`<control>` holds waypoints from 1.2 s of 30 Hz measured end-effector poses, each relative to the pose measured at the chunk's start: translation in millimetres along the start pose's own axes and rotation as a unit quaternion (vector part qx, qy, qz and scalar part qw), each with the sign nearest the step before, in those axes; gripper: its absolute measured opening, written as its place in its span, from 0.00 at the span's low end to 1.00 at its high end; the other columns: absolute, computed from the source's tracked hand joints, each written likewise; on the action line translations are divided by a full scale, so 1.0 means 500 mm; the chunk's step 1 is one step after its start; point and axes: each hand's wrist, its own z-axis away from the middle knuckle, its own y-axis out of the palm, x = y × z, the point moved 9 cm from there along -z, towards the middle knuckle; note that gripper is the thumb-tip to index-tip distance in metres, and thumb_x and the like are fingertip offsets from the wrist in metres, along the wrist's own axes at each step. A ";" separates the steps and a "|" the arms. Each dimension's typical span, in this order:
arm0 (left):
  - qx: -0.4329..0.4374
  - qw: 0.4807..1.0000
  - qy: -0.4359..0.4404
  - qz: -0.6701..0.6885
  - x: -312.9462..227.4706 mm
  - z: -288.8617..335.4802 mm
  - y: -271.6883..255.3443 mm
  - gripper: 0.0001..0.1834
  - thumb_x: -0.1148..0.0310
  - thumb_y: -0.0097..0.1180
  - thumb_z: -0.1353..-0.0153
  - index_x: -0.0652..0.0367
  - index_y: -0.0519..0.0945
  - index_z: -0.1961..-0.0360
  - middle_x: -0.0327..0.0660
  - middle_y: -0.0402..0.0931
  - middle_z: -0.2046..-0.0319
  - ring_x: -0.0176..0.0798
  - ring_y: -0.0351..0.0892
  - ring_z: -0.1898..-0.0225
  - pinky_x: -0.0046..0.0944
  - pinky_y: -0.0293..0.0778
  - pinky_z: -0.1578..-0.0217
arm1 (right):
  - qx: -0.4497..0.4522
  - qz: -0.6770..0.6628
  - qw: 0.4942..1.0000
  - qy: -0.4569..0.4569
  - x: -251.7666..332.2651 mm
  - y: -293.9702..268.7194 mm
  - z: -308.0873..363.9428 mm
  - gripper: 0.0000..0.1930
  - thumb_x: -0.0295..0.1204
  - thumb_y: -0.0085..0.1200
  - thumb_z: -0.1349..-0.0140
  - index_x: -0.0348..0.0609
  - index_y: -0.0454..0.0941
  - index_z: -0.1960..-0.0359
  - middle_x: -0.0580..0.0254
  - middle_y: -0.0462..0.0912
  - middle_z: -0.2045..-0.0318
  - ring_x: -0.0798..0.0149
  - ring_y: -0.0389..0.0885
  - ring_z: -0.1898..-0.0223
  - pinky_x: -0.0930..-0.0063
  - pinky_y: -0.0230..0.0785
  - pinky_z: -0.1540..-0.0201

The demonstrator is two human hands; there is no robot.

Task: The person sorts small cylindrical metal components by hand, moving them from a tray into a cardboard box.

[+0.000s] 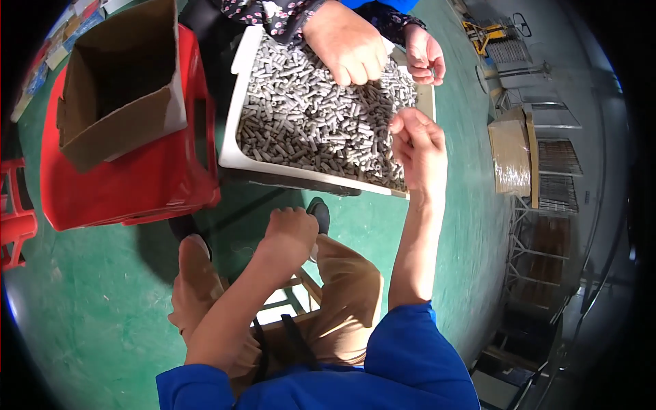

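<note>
A shallow white bin [236, 154] holds a deep layer of small grey cylindrical pieces [307, 116]. Over its right front corner is my right hand [421, 147], thumb and fingers pinched together; whatever lies between them is too small to make out. My left hand [290, 236] is closed in a fist above my lap, short of the bin's front edge, and its inside is hidden. Across the bin, a co-worker's hand [348, 44] in a flowered sleeve reaches over the pieces. The co-worker's other hand [425, 55] is half curled by the right rim, with a small piece at its fingers.
An open cardboard box [123, 123] sits on a red plastic stool [123, 195] left of the bin. Part of another red stool [15, 212] shows at the far left. Wrapped goods [511, 154], racks and a yellow pallet jack [485, 34] stand along the right side on green floor.
</note>
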 end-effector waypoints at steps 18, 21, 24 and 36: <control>0.014 0.998 -0.039 -0.040 0.013 -0.016 -0.002 0.11 0.63 0.53 0.43 0.59 0.78 0.65 0.46 0.76 0.65 0.47 0.77 0.59 0.45 0.72 0.57 | 0.002 -0.200 0.980 0.022 -0.024 -0.054 0.002 0.05 0.27 0.52 0.42 0.39 0.71 0.71 0.73 0.66 0.83 0.82 0.54 0.85 0.88 0.44 0.88; 0.008 0.999 -0.034 -0.041 0.010 -0.015 -0.001 0.11 0.63 0.53 0.43 0.59 0.78 0.66 0.46 0.76 0.65 0.47 0.77 0.60 0.45 0.72 0.58 | 0.047 -0.330 0.941 0.057 -0.038 -0.047 0.013 0.09 0.31 0.50 0.39 0.39 0.71 0.72 0.71 0.66 0.81 0.83 0.54 0.85 0.89 0.44 0.88; 0.010 0.998 -0.042 -0.047 0.013 -0.014 -0.003 0.11 0.63 0.54 0.44 0.59 0.78 0.66 0.46 0.76 0.65 0.47 0.77 0.60 0.45 0.72 0.57 | -0.010 -0.152 0.988 0.007 -0.045 -0.061 0.031 0.12 0.34 0.51 0.37 0.37 0.76 0.73 0.75 0.64 0.84 0.82 0.54 0.86 0.88 0.43 0.87; 0.015 0.998 -0.050 -0.047 0.020 -0.021 0.008 0.11 0.62 0.55 0.44 0.59 0.78 0.67 0.46 0.76 0.65 0.47 0.76 0.59 0.45 0.71 0.57 | 0.024 0.238 0.965 -0.107 -0.014 0.017 0.045 0.09 0.19 0.62 0.52 0.43 0.84 0.67 0.70 0.74 0.80 0.78 0.67 0.79 0.82 0.57 0.77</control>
